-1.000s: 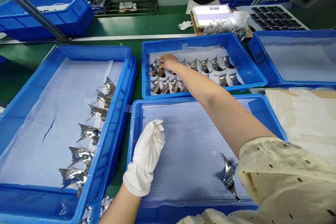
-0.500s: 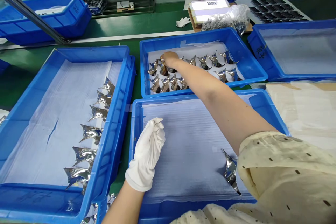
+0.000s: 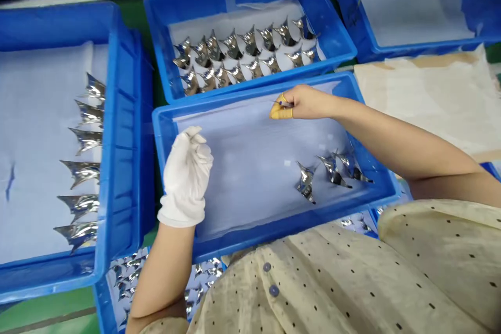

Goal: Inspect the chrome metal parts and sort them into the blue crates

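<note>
My right hand [image 3: 301, 103], with yellow finger covers on thumb and finger, is pinched closed above the near blue bin [image 3: 254, 242]. A small, thin dark thing [image 3: 282, 104] shows between its fingertips; its kind cannot be made out. My left hand [image 3: 187, 172], in a white glove, hovers at the left side of the same bin, fingers curled together, with nothing visible in them. On the bin's white liner lie three shiny, pointed, curved metal pieces: one [image 3: 306, 181] in front, another [image 3: 332, 169] beside it, and a third [image 3: 353, 166] furthest right.
Behind, a blue bin [image 3: 188, 2] holds two rows of similar metal pieces [image 3: 250, 42]. The left blue bin [image 3: 125, 115] has a column of them [image 3: 84, 172] along its right side. More pieces lie below, near my body. A lined bin [image 3: 364, 21] stands at the back right, beside cardboard [image 3: 430, 104].
My right hand has come back from the far bin to above the near one. Three metal pieces are now visible there, where one showed before. The view has tilted downward.
</note>
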Demonstrator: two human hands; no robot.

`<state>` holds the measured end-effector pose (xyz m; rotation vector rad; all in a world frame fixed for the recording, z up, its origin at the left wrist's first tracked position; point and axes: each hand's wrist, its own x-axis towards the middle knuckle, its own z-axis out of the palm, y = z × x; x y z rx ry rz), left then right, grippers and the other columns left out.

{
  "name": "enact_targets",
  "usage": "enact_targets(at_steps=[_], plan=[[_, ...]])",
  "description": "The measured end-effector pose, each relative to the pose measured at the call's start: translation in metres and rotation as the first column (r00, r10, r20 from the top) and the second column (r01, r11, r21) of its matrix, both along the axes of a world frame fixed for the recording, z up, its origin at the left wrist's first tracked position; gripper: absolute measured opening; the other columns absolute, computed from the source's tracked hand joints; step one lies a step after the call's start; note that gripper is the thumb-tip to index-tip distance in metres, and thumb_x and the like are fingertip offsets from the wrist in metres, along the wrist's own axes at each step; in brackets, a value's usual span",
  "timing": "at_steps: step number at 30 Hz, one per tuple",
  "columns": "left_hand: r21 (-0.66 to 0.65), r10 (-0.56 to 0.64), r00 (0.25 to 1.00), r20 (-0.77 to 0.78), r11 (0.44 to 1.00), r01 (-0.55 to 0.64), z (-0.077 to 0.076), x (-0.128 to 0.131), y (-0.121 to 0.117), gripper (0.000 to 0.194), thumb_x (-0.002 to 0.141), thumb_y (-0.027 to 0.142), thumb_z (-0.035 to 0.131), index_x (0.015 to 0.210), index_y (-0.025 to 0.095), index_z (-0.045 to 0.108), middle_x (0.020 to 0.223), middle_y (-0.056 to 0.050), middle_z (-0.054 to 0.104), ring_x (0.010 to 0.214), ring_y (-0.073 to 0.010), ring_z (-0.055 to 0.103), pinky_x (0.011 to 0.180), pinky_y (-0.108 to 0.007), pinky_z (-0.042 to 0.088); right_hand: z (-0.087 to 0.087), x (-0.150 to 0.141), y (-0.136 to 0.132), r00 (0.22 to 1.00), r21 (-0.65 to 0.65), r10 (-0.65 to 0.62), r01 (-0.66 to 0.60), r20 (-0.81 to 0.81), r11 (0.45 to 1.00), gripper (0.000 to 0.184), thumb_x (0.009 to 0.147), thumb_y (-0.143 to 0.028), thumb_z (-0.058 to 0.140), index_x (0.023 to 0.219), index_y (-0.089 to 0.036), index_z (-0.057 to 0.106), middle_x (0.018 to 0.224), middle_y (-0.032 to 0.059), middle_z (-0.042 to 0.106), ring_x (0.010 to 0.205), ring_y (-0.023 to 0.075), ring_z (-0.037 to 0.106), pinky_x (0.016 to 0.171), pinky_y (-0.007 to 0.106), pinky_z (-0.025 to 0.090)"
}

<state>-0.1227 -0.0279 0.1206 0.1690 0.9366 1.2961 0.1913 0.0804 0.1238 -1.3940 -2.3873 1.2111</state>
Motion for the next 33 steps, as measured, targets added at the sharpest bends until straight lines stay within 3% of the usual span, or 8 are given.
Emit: enact_targets(at_steps=[5,12,14,17,22,27,30,33], plan=[[0.146,-0.063,0.99,-0.123,0.986,0.081,-0.016,-0.004,0.004,0.026,0.11,0.034,0.053,0.099,0.018,0.07,0.076,0.004,0.067,0.055,-0.0012,0.055,0.051,-0.011,0.049,-0.006,0.027,-0.094,0.909,-0.257,0.25,-0.167,0.334,0.952,0.038,0.083,-0.042,0.08,0.117,-0.025,0.079,0.097,0.0046,0.081,0.085,0.0214,0.073,0.074,0.03,0.047],[0.197,-0.193,0.936,-0.294,0.946,0.257,-0.041,0.012,-0.001,0.019,0.099,0.041,0.072,0.1,0.022,0.072,0.082,0.002,0.067,0.06,-0.0029,0.053,0.05,-0.013,0.047,-0.023,0.013,-0.144,0.686,-0.088,0.13,-0.096,0.716,0.992,0.03,0.095,-0.049,0.067,0.106,-0.023,0.079,0.1,0.0173,0.081,0.097,0.033,0.077,0.067,0.035,0.042],[0.205,-0.243,0.901,-0.36,0.922,0.33,-0.04,0.023,-0.008,0.027,0.091,0.046,0.079,0.098,0.021,0.074,0.085,0.0,0.069,0.059,-0.004,0.054,0.048,-0.016,0.046,-0.02,0.008,-0.139,0.788,-0.065,0.119,-0.1,0.604,0.993,0.021,0.095,-0.042,0.069,0.101,-0.025,0.08,0.097,0.011,0.082,0.092,0.0284,0.077,0.066,0.032,0.042],[0.158,-0.37,0.771,-0.519,0.845,0.511,-0.034,0.038,-0.018,0.039,0.085,0.053,0.083,0.104,0.019,0.077,0.093,-0.004,0.074,0.057,-0.0061,0.058,0.047,-0.019,0.045,-0.007,-0.009,-0.127,0.994,0.073,0.04,-0.048,0.099,0.996,0.022,0.095,-0.045,0.071,0.1,-0.026,0.08,0.094,0.0024,0.083,0.084,0.0198,0.075,0.071,0.029,0.048],[0.19,-0.511,0.714,-0.479,0.734,0.652,-0.014,0.041,-0.025,0.046,0.083,0.06,0.08,0.101,0.018,0.075,0.066,0.0,0.069,0.048,-0.0094,0.055,0.048,-0.022,0.045,0.015,-0.049,-0.102,0.851,0.303,0.134,0.031,-0.508,0.953,0.021,0.094,-0.047,0.073,0.093,-0.028,0.082,0.091,0.0001,0.081,0.077,0.0142,0.071,0.071,0.027,0.052],[0.356,-0.027,0.811,-0.585,0.89,0.286,-0.003,0.026,-0.023,0.042,0.079,0.057,0.084,0.092,0.02,0.069,0.072,0.002,0.069,0.048,-0.008,0.052,0.047,-0.022,0.044,0.009,-0.086,-0.082,0.682,0.087,-0.059,0.179,-0.729,0.98,0.035,0.086,-0.054,0.08,0.107,-0.026,0.08,0.097,0.002,0.08,0.055,0.0082,0.052,0.055,0.025,0.045],[0.47,0.313,0.62,-0.719,0.877,0.103,-0.009,0.02,-0.023,0.034,0.087,0.054,0.077,0.092,0.022,0.068,0.079,0.001,0.071,0.054,-0.0089,0.055,0.053,-0.024,0.047,-0.004,-0.105,-0.08,0.572,-0.119,-0.2,0.176,-0.795,0.977,0.045,0.078,-0.056,0.086,0.11,-0.026,0.076,0.099,0.0013,0.079,0.046,0.0036,0.035,0.047,0.023,0.039],[0.579,0.482,0.423,-0.767,0.804,0.134,-0.014,0.016,-0.026,0.028,0.092,0.051,0.073,0.093,0.023,0.069,0.083,0.0,0.07,0.061,-0.0111,0.058,0.063,-0.028,0.051,-0.011,-0.121,-0.082,0.512,-0.179,-0.281,0.24,-0.812,0.954,0.041,0.075,-0.058,0.089,0.09,-0.023,0.075,0.086,0.0009,0.076,0.054,0.0074,0.05,0.053,0.024,0.048]])
